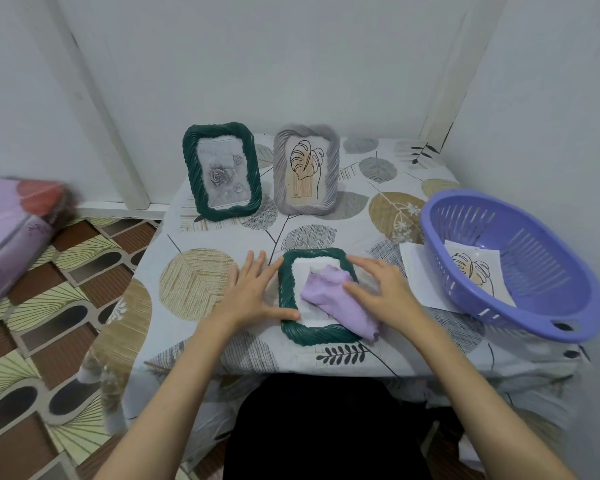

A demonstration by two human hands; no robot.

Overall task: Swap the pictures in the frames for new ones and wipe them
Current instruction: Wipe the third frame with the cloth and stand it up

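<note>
Near the lower centre of the frame, I see a dark green twisted-rope picture frame [286, 296] lying flat on the table, its long axis running from the near edge towards the back wall, tilted slightly to the right at the far end. A crumpled lilac cloth [336, 306] lies across its glass and spills over the lower right corner. My right hand [383, 289] rests on the cloth with fingers spread and straight, pressing it down. My left hand [253, 294] lies flat, fingers spread, on the table beside the frame's left side, thumb touching the lower left rim.

Further back, upper centre, a second dark green rope frame with a rose picture [222, 171] stands upright, portrait-wise, just beside a grey rope frame with a leaf line drawing [305, 169], also upright.

At right, a purple slotted plastic basket [534, 299] holds a leaf print [475, 268], and sits on a white sheet [418, 271].

The table wears a white cloth printed with tan and grey leaves [194, 278]. It stands in a corner of plain pale walls [291, 64], with a brown-and-cream patterned floor [49, 323] at left.
</note>
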